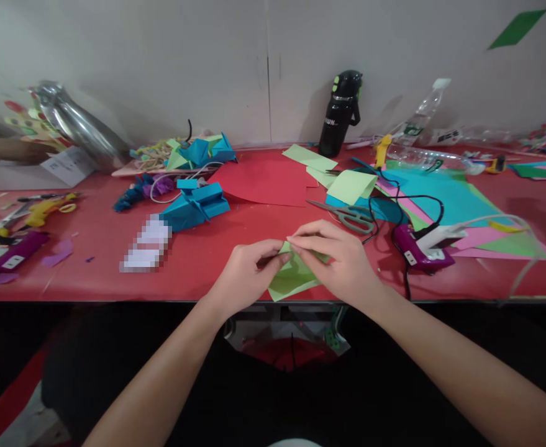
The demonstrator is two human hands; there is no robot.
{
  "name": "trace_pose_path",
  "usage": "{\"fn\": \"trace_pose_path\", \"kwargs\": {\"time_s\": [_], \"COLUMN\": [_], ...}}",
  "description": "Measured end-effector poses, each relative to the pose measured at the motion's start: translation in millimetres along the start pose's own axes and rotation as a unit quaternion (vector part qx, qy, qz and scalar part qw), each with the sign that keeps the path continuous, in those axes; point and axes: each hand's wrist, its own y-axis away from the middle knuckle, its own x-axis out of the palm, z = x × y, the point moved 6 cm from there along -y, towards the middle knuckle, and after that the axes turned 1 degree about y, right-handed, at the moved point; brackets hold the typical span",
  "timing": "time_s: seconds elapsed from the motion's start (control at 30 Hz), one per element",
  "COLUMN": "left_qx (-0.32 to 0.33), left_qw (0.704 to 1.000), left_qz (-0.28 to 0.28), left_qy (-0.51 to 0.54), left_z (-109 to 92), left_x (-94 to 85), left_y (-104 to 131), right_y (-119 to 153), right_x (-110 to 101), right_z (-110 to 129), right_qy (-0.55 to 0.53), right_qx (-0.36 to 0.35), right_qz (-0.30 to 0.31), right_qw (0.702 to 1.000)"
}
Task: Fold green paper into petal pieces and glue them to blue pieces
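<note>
Left hand (246,273) and right hand (342,264) both pinch the top of the light green paper (294,277), fingertips close together, at the table's (198,267) front edge. Scissors (351,217) lie just beyond the right hand; folded blue paper (193,206) sits beyond the left hand, off to its left.

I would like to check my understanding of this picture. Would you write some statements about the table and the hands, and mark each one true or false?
1. The left hand and right hand both hold light green paper. True.
2. The scissors are in the right hand. False: they lie on the table.
3. The black bottle stands near the wall. True.
4. The large red sheet is crumpled into a ball. False: it lies spread out.
</note>
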Motion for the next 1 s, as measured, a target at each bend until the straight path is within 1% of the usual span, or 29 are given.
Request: {"fn": "trace_pose_path", "kwargs": {"time_s": [0.13, 0.3, 0.43, 0.6, 0.77, 0.9, 1.0], "left_qx": [0.004, 0.012, 0.013, 0.004, -0.002, -0.006, 0.002], "left_qw": [1.000, 1.000, 1.000, 1.000, 1.000, 1.000, 0.999], "left_qz": [0.002, 0.001, 0.000, 0.000, 0.000, 0.007, 0.005], "left_qy": [-0.016, -0.008, -0.011, -0.026, -0.017, -0.023, -0.041], "left_z": [-1.2, -3.9, -5.3, -4.0, -4.4, -5.4, -5.7], "left_x": [1.0, 2.6, 3.1, 4.7, 6.5, 6.6, 6.2], "left_y": [-0.2, -1.3, -1.5, -1.0, -0.3, -0.2, -0.6], "right_y": [0.5, 1.7, 3.2, 5.6, 6.5, 6.7, 6.9], "right_x": [1.7, 3.3, 4.9, 7.9, 8.2, 9.5, 10.8], "right_z": [1.9, 4.8, 5.6, 8.1, 14.7, 16.7, 14.3], "right_qy": [0.037, 0.064, 0.106, 0.179, 0.233, 0.253, 0.240], "right_qx": [-0.019, -0.034, -0.046, -0.081, -0.110, -0.114, -0.109], "right_qz": [-0.004, -0.003, 0.003, 0.020, 0.028, 0.035, 0.035], "right_qw": [0.999, 0.997, 0.993, 0.980, 0.966, 0.960, 0.964]}}
